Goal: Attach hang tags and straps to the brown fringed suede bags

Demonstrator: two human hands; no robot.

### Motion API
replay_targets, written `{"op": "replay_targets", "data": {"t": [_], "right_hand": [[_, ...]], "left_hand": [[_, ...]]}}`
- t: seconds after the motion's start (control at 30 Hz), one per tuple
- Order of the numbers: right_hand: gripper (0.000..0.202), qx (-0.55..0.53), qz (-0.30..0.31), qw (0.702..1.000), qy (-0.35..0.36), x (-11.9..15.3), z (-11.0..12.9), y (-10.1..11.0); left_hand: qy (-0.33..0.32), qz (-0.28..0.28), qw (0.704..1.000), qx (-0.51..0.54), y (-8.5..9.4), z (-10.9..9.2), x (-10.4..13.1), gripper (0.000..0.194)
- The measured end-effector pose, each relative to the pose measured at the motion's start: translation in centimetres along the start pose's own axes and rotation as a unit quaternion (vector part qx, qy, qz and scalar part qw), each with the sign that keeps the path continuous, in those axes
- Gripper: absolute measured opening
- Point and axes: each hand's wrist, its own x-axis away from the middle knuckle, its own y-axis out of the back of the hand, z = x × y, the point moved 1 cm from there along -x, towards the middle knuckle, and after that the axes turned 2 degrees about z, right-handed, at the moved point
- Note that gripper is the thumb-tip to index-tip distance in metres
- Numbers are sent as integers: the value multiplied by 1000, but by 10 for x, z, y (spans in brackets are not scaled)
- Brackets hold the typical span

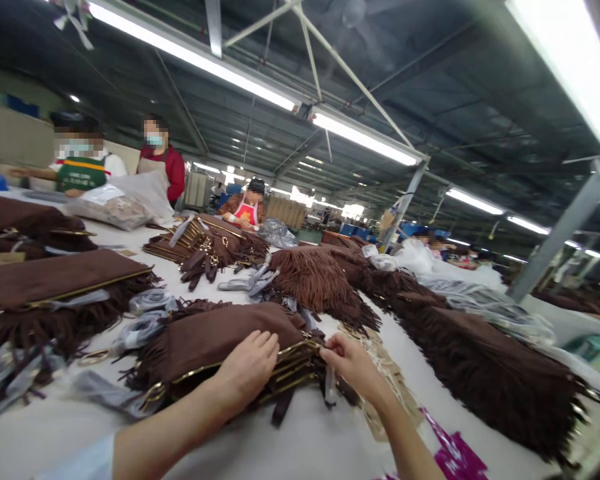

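Note:
A stack of brown fringed bags [220,333] with gold zippers lies in front of me. My left hand [250,363] rests on the top bag, its fingers stretched out over the cloth near the zipper edge. At the right end of the stack, my right hand [350,360] has its thumb and fingers pinched together beside the gold hardware [310,340]. What lies between those fingertips is too small to make out. Just below them hangs a plastic-wrapped strip [330,387]. A dark strap end [283,407] dangles from the stack's front.
More fringed bags lie left [55,277], behind [310,273] and right [485,353]. Plastic-wrapped straps [143,327], tan tags with strings [380,373] and a purple plastic wrapper [455,450] are on the white table [205,447]. Several people work beyond, one in a red apron [246,213].

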Motion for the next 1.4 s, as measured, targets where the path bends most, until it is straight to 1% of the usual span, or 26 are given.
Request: {"op": "replay_targets", "data": {"t": [0.07, 0.1, 0.17, 0.27, 0.3, 0.37, 0.4, 0.43, 0.47, 0.53, 0.57, 0.6, 0.63, 0.7, 0.8, 0.93, 0.97, 1.0, 1.1, 1.13, 1.17, 1.23, 1.27, 1.33, 1.37, 1.4], "right_hand": [[15, -54, 17, 998, -19, 7, 10, 6], [16, -79, 19, 996, -26, 10, 16, 6], [20, -127, 25, 991, -26, 15, 31, 1], [24, -181, 46, 982, 15, 23, 56, -10], [25, -196, 49, 979, 28, 26, 62, -11], [29, -231, 54, 971, 25, 28, 64, -11], [33, -248, 54, 967, 12, 28, 62, -11], [36, -260, 49, 964, -5, 26, 58, -10], [39, -266, 39, 963, -21, 25, 54, -8], [43, -266, 18, 963, -39, 22, 47, -7], [44, -262, 18, 964, -43, 22, 46, -6], [44, -257, 28, 965, -44, 22, 46, -6], [43, -246, 42, 967, -38, 23, 48, -6], [37, -213, 60, 975, -14, 24, 54, -4], [28, -170, 47, 984, 5, 19, 60, 3], [18, -133, 71, 988, 35, 11, 59, 13], [16, -124, 74, 989, 42, 9, 59, 13], [13, -119, 76, 989, 46, 8, 58, 13], [10, -112, 80, 989, 62, 6, 55, 11], [10, -119, 81, 988, 64, 6, 54, 10], [11, -128, 83, 986, 66, 6, 53, 9], [15, -161, 97, 981, 50, 4, 50, 8], [15, -167, 103, 980, 43, 3, 49, 7], [12, -158, 104, 981, 37, 0, 50, 4], [10, -144, 94, 984, 41, -2, 52, 2], [8, -127, 76, 988, 48, -3, 54, 1]], "left_hand": [[3, -11, 1000, 28, -3, 4, 2, 39], [8, -14, 998, 58, 0, 5, 3, 38], [16, -35, 988, 152, 10, 2, 2, 33], [15, -101, 949, 299, 28, -12, -4, 35], [18, -122, 934, 335, 31, -18, -7, 32], [32, -146, 904, 401, 31, -25, -13, 21], [44, -145, 885, 439, 28, -26, -16, 18], [63, -135, 861, 487, 26, -26, -18, 17], [88, -119, 828, 541, 23, -25, -20, 17], [137, -78, 744, 650, 20, -23, -23, 19], [152, -63, 705, 690, 20, -22, -23, 20], [153, -55, 679, 716, 22, -22, -24, 21], [144, -55, 668, 728, 24, -23, -24, 21], [119, -65, 671, 729, 30, -23, -27, 19], [107, -69, 685, 718, 36, -22, -34, 16], [136, -84, 691, 705, 41, -19, -41, 14], [144, -86, 697, 697, 42, -19, -41, 12], [149, -89, 711, 681, 43, -18, -41, 10], [146, -111, 775, 605, 45, -14, -36, 5], [146, -113, 787, 589, 45, -12, -34, 4], [150, -104, 790, 586, 45, -10, -32, 4], [164, -68, 790, 587, 43, -4, -29, 7], [171, -55, 804, 567, 43, -2, -28, 8], [185, -56, 853, 485, 45, 2, -27, 11], [190, -67, 877, 437, 48, 3, -27, 12], [194, -79, 894, 395, 50, 4, -27, 13]]}}
